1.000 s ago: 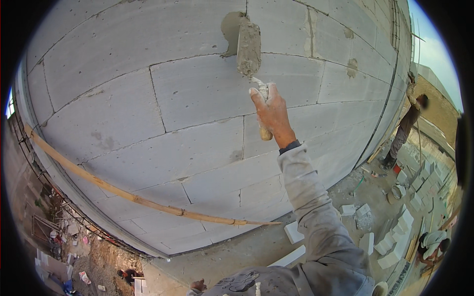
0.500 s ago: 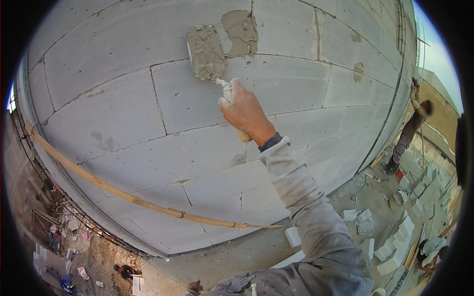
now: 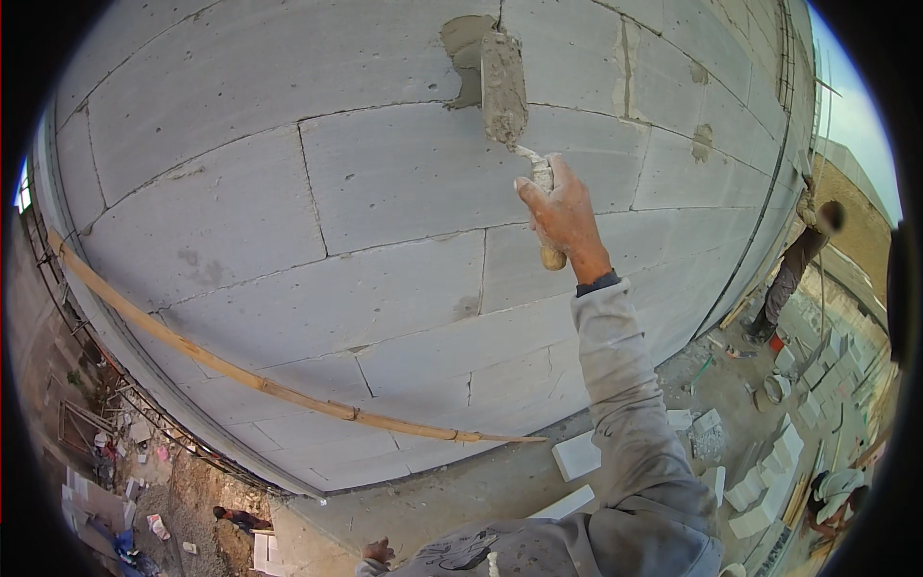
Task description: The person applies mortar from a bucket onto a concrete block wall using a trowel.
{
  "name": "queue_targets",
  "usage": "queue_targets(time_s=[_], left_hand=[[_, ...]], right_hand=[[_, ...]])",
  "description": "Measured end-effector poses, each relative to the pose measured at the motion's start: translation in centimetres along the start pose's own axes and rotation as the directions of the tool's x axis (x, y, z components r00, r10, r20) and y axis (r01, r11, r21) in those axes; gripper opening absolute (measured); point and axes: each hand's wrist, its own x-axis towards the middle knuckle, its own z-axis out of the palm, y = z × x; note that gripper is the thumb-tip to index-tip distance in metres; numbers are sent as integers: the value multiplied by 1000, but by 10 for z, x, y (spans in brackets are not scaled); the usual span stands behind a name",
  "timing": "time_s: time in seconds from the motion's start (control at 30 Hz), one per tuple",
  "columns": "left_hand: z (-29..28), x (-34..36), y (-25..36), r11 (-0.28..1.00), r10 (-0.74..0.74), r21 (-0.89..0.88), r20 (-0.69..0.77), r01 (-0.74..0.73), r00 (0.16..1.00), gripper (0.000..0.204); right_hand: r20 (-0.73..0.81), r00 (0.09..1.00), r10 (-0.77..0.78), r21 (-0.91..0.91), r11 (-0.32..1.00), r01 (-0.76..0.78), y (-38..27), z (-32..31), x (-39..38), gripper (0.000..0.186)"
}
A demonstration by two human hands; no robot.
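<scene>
My right hand [image 3: 565, 213] is closed round the handle of a trowel [image 3: 504, 88], its arm stretched up to the wall. The trowel's blade, coated in wet grey mortar, lies over the right part of a mortar patch [image 3: 461, 43] on the pale block wall [image 3: 404, 173]. Whether the blade presses on the wall is hard to tell. The rounded handle end shows below my fist. At the lower edge, close to my body, is my left hand [image 3: 378, 550]; it is small in view and its finger position is unclear.
A bamboo pole [image 3: 260, 383] slants across the lower wall. White blocks [image 3: 577, 456] lie on the floor below, with more stacked at right. One person [image 3: 798, 260] stands by the far right wall end; another [image 3: 835, 495] bends at lower right. A third [image 3: 242, 520] is at lower left.
My right hand has carried the trowel to the right, from the patch's left side onto its right part. The blade now appears narrower and more upright. My left hand stays low.
</scene>
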Motion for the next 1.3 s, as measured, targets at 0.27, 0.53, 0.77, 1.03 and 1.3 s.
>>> queue_targets(time_s=[0.27,0.53,0.77,1.03,1.3], left_hand=[[44,45,-79,933,116,344,3,-110,993,50],[32,38,-56,928,112,354,21,-112,993,45],[25,28,-25,755,-255,-600,102,263,962,26],[45,20,-49,878,124,462,39,-128,992,37],[55,34,-42,971,14,235,62,-28,998,38]], right_hand=[[92,988,123,118,984,-133,-8,-13,43,27],[136,973,-184,-300,929,218,15,27,17,21],[375,893,-249,-175,927,332,32,31,-21,26],[199,979,32,226,971,-77,-32,-30,84,19],[235,971,35,-67,998,-20,-42,-32,86,18]])
